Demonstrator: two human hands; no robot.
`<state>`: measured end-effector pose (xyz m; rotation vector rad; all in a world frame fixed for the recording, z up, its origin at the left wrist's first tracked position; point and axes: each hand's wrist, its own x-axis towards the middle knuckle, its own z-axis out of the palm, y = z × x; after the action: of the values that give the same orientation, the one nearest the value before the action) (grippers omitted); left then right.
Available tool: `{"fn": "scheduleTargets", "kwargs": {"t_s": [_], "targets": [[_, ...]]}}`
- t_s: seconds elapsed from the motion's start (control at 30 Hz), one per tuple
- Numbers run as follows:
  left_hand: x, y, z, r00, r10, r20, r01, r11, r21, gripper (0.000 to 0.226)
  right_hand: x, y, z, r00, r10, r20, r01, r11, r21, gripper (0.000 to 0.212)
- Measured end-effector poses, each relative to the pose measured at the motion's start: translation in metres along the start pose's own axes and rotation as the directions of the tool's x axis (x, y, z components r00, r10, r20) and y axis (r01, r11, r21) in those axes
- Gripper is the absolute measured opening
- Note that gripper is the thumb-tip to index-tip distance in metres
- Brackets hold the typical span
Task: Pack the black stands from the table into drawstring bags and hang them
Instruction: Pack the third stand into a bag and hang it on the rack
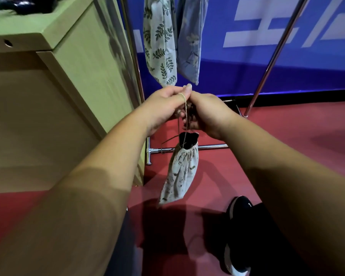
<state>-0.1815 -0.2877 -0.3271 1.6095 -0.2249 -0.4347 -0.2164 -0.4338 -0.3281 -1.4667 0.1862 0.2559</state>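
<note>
- A person's left hand (163,104) and right hand (205,114) meet in front of a chrome garment rack (277,46). They are working the thin tan drawstring cord (185,110) of a small pale printed cloth drawstring bag (180,172).
- The bag dangles from the cord just below the hands, clear of the red floor (297,136). A black stand (187,139) shows in its gathered mouth, which is not fully drawn closed.
- The left hand's fingers (179,91) are curled, with the cord looped over one and pinched. The right hand's fingers are curled too and seem to clamp the same cord, though the back of the hand hides the grip.
- Progress, by the look of it: a leaf-print cloth bag (160,42) and a pale blue floral cloth bag (191,40) hang side by side on the rack, so two appear done. This third is packed but not yet cinched or hung.
- Dark items (24,5) lie on top of the light wooden desk (48,96) at upper left, too blurred to name. Whether more stands wait there cannot be told.
- Room to move: the desk's corner edge stands close on the left, beside the rack's left upright. Open space lies between the hung bags and the slanted right pole, in front of the blue banner wall (267,76).
- The rack's low base bar (211,146) runs behind the bag, and the person's black shoe (239,208) sits on the floor below it.
</note>
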Motion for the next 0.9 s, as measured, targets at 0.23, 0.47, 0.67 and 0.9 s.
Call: {"fn": "scheduleTargets", "kwargs": {"t_s": [0.23, 0.47, 0.67, 0.9], "targets": [[-0.007, 0.006, 0.003, 0.982, -0.1, 0.163, 0.093, 0.994, 0.05, 0.036, -0.004, 0.003, -0.016, 0.985, 0.125, 0.119, -0.126, 0.992, 0.002, 0.04], [-0.003, -0.006, -0.002, 0.985, -0.124, 0.12, 0.111, 0.987, 0.115, 0.023, -0.005, 0.003, -0.029, 0.983, 0.15, 0.106, -0.153, 0.988, 0.024, 0.02], [-0.026, 0.0, 0.002, 0.999, -0.049, 0.018, 0.043, 0.961, 0.273, 0.007, -0.026, -0.012, -0.025, 0.992, 0.122, -0.014, -0.122, 0.984, -0.133, 0.018], [-0.039, 0.065, 0.011, 0.991, 0.098, -0.094, -0.037, 0.86, 0.509, 0.011, -0.067, -0.05, -0.032, 0.996, -0.088, 0.022, 0.09, 0.948, -0.305, 0.02]]}}
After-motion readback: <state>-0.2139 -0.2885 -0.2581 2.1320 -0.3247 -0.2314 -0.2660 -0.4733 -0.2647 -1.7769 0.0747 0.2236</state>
